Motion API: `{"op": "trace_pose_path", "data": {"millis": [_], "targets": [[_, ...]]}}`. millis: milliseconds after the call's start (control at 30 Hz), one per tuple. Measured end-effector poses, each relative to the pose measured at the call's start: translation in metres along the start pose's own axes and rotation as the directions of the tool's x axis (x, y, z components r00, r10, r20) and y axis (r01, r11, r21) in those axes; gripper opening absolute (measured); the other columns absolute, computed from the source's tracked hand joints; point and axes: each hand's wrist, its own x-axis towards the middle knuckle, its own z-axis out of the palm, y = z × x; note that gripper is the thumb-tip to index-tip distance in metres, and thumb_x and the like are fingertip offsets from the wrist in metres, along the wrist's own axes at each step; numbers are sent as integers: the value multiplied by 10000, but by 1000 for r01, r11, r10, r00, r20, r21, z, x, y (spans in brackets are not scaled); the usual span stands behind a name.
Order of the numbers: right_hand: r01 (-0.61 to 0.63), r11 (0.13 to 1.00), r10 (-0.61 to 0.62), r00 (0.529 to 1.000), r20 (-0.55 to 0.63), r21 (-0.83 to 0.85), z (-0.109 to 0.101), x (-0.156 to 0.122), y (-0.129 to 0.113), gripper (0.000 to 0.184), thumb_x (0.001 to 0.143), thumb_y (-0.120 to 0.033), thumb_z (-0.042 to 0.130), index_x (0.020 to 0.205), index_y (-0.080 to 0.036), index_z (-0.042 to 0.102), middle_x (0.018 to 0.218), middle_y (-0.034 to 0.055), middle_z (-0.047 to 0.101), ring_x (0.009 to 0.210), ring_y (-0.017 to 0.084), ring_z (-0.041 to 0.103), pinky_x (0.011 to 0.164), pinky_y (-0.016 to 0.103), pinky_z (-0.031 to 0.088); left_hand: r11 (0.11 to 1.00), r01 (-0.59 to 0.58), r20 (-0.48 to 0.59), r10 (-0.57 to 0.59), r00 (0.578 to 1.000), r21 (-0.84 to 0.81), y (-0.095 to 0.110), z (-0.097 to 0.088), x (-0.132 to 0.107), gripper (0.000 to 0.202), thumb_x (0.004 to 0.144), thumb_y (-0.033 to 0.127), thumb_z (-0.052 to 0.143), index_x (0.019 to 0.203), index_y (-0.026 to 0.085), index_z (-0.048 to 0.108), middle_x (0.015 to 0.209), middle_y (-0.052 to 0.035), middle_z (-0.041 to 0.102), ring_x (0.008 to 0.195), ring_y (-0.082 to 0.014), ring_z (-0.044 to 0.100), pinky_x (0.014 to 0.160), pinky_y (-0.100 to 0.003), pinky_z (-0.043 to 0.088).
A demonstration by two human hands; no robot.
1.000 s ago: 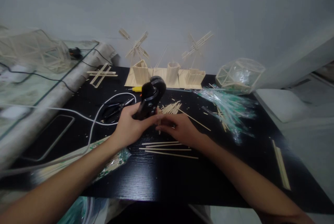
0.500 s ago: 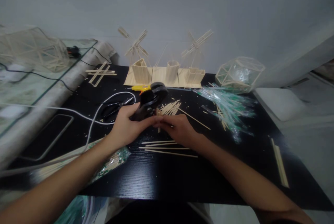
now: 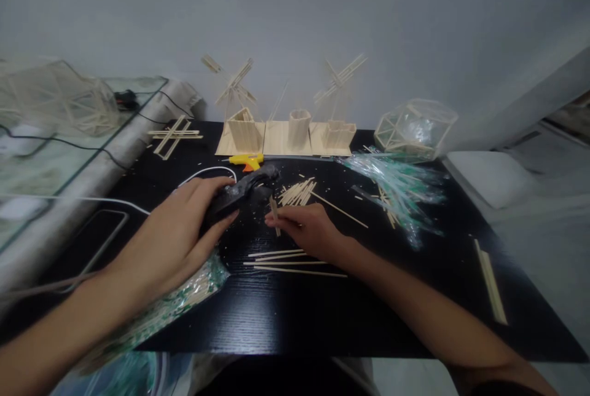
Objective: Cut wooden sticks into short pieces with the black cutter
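Observation:
My left hand (image 3: pixel 177 233) lies over a black glue gun (image 3: pixel 244 189) that rests low on the black table (image 3: pixel 286 316), fingers wrapped round its grip. My right hand (image 3: pixel 306 228) is just to its right, pinching a short wooden stick (image 3: pixel 274 214) held nearly upright between thumb and fingers. Several long thin sticks (image 3: pixel 290 262) lie flat on the table under my right wrist. A loose heap of short sticks (image 3: pixel 297 192) sits just beyond my hands.
Stick-built windmill models (image 3: pixel 286 128) stand at the back on a wooden base, with a yellow glue gun (image 3: pixel 246 161) in front. A geodesic stick frame (image 3: pixel 415 127) and clear plastic wrappers (image 3: pixel 399 190) are at right. A white cable (image 3: pixel 138 205) and a packet of sticks (image 3: pixel 184 300) lie at left.
My left hand has lowered the black glue gun from upright down to the table and moved left. My right hand stays put with the short stick.

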Motion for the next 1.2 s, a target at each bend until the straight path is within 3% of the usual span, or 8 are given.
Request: {"op": "trace_pose_path", "data": {"millis": [200,467,600,700,867,1200], "targets": [[16,995,-17,1000,-9,-95,0,0,-2,209,961,-288,683,816,-160,762,639,-2,727,552,100,650,583,180,442,947,-95,54,83,995,306,8,4,-4,507,972,422,449,1392,155,549,1106,-161,633,928,-319,623,837,-486,533],[23,995,-26,999,-30,-102,3,-2,2,161,969,-294,667,952,-179,779,698,7,753,553,105,636,579,195,443,866,-117,88,84,993,487,16,2,1,436,958,400,488,1315,185,614,983,-147,610,862,-330,604,755,-447,506],[3,994,-5,1000,-13,-108,3,-2,2,161,970,-298,665,947,-184,776,738,15,768,587,114,656,605,207,457,855,-116,132,56,990,505,14,1,1,366,943,405,511,1224,209,640,904,-125,595,790,-318,603,692,-418,486],[5,995,-7,1000,-23,-104,4,-2,3,155,971,-296,664,966,-191,779,756,16,778,595,113,664,609,205,464,873,-125,158,56,986,471,9,2,0,300,904,276,525,1174,217,642,904,-117,606,768,-309,611,681,-409,477],[18,995,-21,999,-25,-95,4,-2,3,171,971,-289,668,914,-177,783,717,25,775,597,120,684,605,199,468,882,-129,196,42,980,453,3,2,-3,413,801,84,454,1146,213,642,942,-135,647,792,-323,645,703,-424,486],[-84,996,85,996,10,-15,2,1,-4,153,959,-283,682,910,-188,792,905,55,822,753,170,771,691,230,541,868,-87,211,-21,977,489,4,-2,4,467,766,89,434,1162,242,628,887,-105,695,720,-299,677,591,-371,470]]}}
